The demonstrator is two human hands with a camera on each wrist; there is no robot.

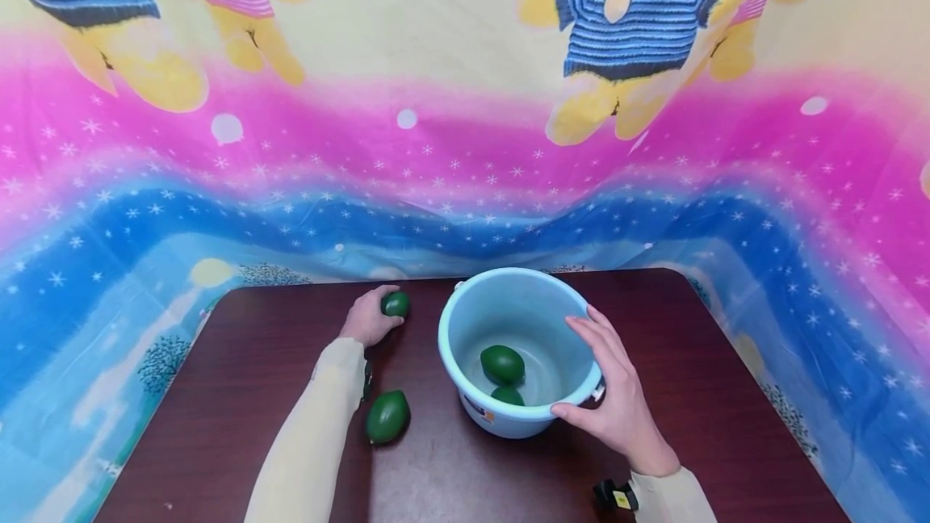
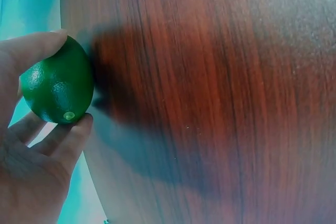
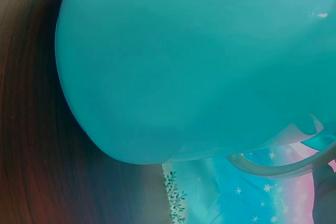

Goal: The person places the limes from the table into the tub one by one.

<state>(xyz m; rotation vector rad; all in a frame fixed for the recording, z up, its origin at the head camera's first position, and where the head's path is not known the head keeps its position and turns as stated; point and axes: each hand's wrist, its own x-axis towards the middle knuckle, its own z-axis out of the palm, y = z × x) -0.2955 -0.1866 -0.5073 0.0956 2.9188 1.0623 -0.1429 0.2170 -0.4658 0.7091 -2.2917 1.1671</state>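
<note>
At the far left part of the table, my left hand (image 1: 370, 317) grips a green lime (image 1: 395, 304). The left wrist view shows the thumb on one side of that lime (image 2: 58, 82) and fingertips on the other. A light blue bucket (image 1: 446, 337) stands upright right of centre. My right hand (image 1: 617, 386) holds its right rim, thumb at the front and fingers spread across the edge. Inside the bucket lie two limes, one lime (image 1: 502, 366) in full sight and another lime (image 1: 508, 397) partly hidden by the front rim. One more lime (image 1: 388, 416) lies on the table, left of the bucket.
The dark reddish-brown wooden table (image 1: 240, 378) has rounded far corners. A patterned cloth (image 1: 407, 168) with bears and snowflakes hangs behind and beside it. The bucket's handle (image 3: 278, 170) shows in the right wrist view. A black wrist strap (image 1: 616, 496) sits at the right sleeve.
</note>
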